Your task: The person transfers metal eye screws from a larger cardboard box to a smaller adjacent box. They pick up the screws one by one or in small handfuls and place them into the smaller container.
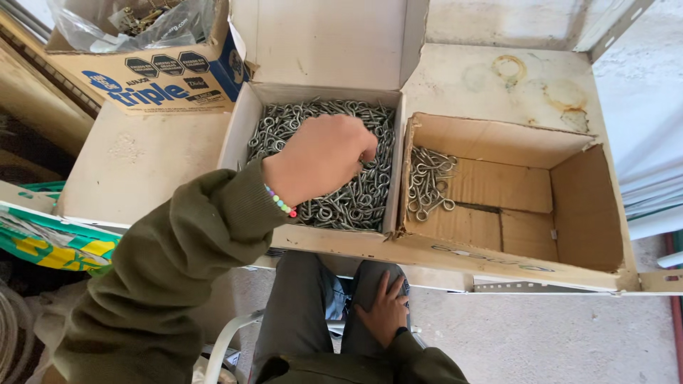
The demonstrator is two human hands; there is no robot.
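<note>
Head view, looking down over a seated person's lap at a pale, stained tabletop (491, 78). The left hand (320, 160) is reaching forward into an open white box (238, 131) just left of centre, its fingers curling down and closing among a dense heap of metal screw eye hooks (356, 203); whether it is actually pinching any hooks is hidden under the knuckles. The left arm is wearing an olive sleeve (178, 270) and a beaded bracelet (281, 203) at the wrist. The right hand (384, 309) is lying flat and slack on the person's thigh at 6 o'clock, grasping nothing.

Touching the white box at its 3 o'clock side is sitting an open brown cardboard box (587, 206). Only a small cluster of hooks (429, 181) is lying in its near-left corner; the rest of its floor is showing bare cardboard. Judging from that, the moving of hooks from one box to the other seems to be at an early stage: the white box is looking almost full, the brown one nearly empty.

At 11 o'clock a printed blue and white carton (160, 78) is holding a clear plastic bag (128, 25). At 9 o'clock a green and yellow sack (50, 238) is lying below the table edge.
</note>
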